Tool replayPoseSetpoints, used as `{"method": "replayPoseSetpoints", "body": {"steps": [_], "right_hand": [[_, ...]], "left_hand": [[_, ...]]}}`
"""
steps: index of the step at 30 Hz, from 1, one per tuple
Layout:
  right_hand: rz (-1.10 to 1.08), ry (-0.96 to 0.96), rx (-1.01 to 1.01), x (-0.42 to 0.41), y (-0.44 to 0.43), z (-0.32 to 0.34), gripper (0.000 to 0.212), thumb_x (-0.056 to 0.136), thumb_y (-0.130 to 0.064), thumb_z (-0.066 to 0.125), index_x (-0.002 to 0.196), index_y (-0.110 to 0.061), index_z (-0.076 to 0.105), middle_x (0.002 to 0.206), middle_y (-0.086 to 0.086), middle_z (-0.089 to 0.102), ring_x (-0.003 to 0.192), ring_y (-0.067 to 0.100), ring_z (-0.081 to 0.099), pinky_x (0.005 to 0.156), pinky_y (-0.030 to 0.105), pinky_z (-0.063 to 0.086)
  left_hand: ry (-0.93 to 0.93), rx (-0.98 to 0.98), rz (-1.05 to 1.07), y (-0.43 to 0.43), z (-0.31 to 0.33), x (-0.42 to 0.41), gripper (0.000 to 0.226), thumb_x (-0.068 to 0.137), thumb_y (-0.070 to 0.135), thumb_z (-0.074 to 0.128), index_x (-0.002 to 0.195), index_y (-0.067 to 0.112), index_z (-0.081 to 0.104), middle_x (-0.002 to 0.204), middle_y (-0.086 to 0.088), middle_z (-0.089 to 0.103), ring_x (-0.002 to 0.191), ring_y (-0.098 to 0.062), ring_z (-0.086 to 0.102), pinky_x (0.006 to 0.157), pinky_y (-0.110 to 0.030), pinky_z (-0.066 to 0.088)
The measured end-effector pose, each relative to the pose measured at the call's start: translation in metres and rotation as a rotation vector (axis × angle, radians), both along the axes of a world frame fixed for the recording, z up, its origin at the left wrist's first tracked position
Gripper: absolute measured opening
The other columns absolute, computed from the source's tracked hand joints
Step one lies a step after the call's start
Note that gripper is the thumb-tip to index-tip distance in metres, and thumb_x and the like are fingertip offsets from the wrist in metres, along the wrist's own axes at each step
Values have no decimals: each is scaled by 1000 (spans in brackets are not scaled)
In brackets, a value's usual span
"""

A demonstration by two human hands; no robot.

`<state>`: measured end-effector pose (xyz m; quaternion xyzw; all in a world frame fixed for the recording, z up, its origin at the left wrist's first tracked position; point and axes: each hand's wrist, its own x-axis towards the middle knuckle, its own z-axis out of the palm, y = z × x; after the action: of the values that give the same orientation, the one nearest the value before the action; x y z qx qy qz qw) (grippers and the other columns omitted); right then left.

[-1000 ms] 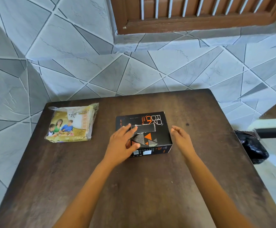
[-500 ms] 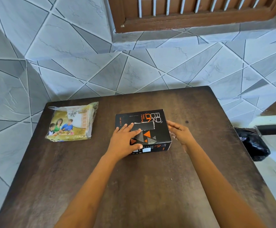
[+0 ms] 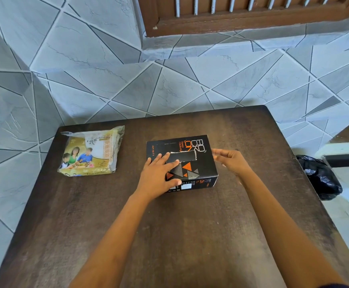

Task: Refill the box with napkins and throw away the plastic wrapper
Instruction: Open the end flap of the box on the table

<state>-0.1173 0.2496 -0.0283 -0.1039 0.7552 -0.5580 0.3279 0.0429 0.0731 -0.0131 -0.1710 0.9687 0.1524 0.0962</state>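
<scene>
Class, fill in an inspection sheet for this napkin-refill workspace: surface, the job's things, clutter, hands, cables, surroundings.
Surface: dark wooden table, worn.
Job's things: black box with a slot on top, lying flat mid-table; sealed napkin pack in its plastic wrapper, apart to the box's left.
Clutter: nothing seen.
Hands: left hand flat on the box top, thumb on its near side; right hand at the box's right end, fingers loose.
Cables: nothing seen.
Surroundings: grey tiled wall; wooden window frame; black bin bag right of the table.
</scene>
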Motion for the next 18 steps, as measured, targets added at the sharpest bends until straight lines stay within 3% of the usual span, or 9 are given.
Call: {"method": "replayPoseSetpoints", "body": {"steps": [5,6,9,13,16,18], "right_hand": [[60,81,13,-3,-6,11,35,86,4,52,121,-1,56,113,3,62,101,9,55,77,7,45],[70,92,8,-2,-8,12,35,86,4,51,120,-3,57,109,1,62,101,9,56,74,8,48],[59,141,13,-1,-11,12,38,84,7,49,117,-8,60,107,3,65,99,12,59,92,29,50],[50,253,95,-2,-8,7,42,81,4,50,114,-19,63,108,0,67,93,9,61,94,30,48],[71,263,100,-4,-10,4,47,82,3,51,123,-17,57,124,-2,62,108,12,60,101,36,46],[69,220,56,-3,-11,2,49,86,1,50,133,-12,47,137,3,51,125,15,49,107,36,39]], "left_hand": [[-2,-2,-2,0,-1,0,65,85,54,50,143,34,27,158,-1,12,146,-23,7,118,-46,3],[2,3,-1,0,-1,0,65,85,54,50,143,34,27,158,-1,12,146,-23,7,118,-45,3],[17,24,5,0,-1,1,64,85,53,52,142,33,28,158,-1,13,146,-23,7,118,-45,3],[17,24,5,0,0,1,65,85,53,52,142,34,29,158,-1,13,146,-23,8,118,-45,3],[18,35,6,0,1,1,64,85,52,52,142,33,29,158,-1,13,146,-23,7,118,-45,3],[21,42,7,1,2,2,64,85,51,53,142,33,29,158,-1,13,146,-23,7,118,-45,3]]}}
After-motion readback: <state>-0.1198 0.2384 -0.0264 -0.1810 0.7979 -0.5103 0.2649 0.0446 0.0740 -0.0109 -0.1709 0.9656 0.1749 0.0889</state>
